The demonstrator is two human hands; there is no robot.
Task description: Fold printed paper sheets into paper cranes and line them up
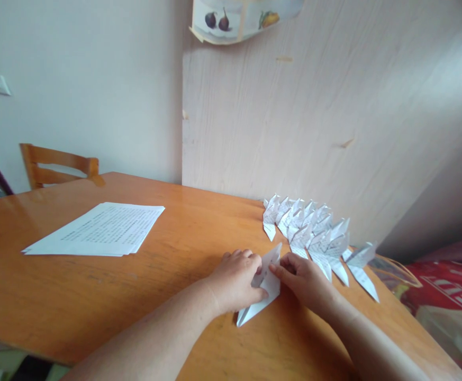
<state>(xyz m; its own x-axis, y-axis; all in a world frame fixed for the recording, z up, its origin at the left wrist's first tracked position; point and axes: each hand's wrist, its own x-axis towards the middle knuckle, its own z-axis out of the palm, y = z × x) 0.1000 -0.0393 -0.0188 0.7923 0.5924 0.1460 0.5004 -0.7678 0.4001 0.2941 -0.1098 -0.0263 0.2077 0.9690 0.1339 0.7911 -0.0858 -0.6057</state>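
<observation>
A partly folded sheet of printed white paper [271, 286] is held just above or on the wooden table, near the front centre. My left hand [238, 280] grips it from the left, thumb low on its near face and fingers curled at its upper left. On the right side, my right hand [300, 275] pinches its edge between thumb and fingers. Several folded paper pieces [310, 225] with raised points stand in rows behind and to the right of my right hand. A stack of printed sheets [107, 230] lies flat at the left.
The wooden table [135, 286] meets a pale board [278, 121] at the back. A wooden chair [62, 159] stands behind the far left edge. Red and clear bags [445, 286] lie beyond the right edge.
</observation>
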